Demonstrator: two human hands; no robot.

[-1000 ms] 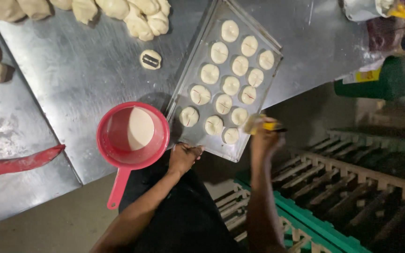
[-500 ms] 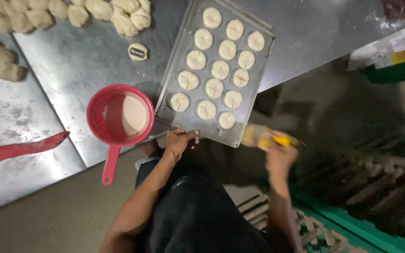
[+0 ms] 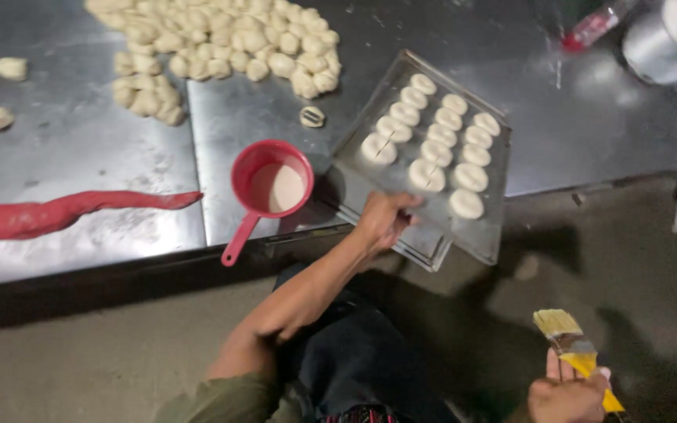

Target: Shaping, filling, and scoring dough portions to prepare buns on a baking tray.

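Observation:
My left hand [image 3: 383,222] grips the near edge of a metal baking tray [image 3: 486,235] that sticks out past the table's front edge. Several round pale dough pieces [image 3: 442,149] lie in rows on it. My right hand [image 3: 570,395] is low at the bottom right, away from the table, shut on a yellow-handled pastry brush [image 3: 570,341] with its bristles pointing up. A red handled cup [image 3: 269,186] with pale liquid stands just left of the tray.
A heap of dough balls [image 3: 221,43] covers the far side of the steel table [image 3: 80,149]. A red strip [image 3: 64,213] lies at the left. One stamped dough piece [image 3: 312,117] sits alone. A metal pot [image 3: 667,39] stands at the far right.
The tray has slid toward me and now overhangs the table edge, with my left hand on it. My right hand with the brush has dropped down and away from the tray.

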